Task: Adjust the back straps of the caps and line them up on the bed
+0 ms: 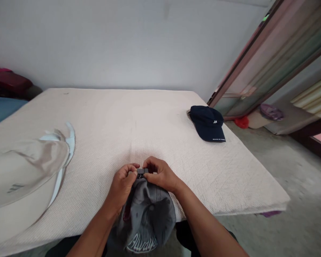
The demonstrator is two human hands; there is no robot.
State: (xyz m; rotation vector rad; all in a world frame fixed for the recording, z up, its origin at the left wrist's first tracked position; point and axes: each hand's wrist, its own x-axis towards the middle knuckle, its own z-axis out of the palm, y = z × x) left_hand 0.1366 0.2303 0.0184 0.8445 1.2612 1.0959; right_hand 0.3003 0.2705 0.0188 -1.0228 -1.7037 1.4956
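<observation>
A grey baseball cap point(152, 214) with white lettering on its front hangs over the near edge of the bed, its back strap facing up and away from me. My left hand point(125, 180) pinches the left part of the cap's strap point(141, 171) between thumb and fingers. From the other side, my right hand point(160, 174) grips the strap's right part, near a small buckle. The two hands are close together, with only a short piece of strap showing between them. The cap's brim is not clearly visible.
A white textured cover spreads over the bed point(109, 117). At the left lies a large beige hat point(24, 171) with pale blue trim. A navy cap point(207, 123) rests near the right edge. Beyond are a wall point(109, 43), a sliding glass door point(256, 64) and grey floor point(291, 171).
</observation>
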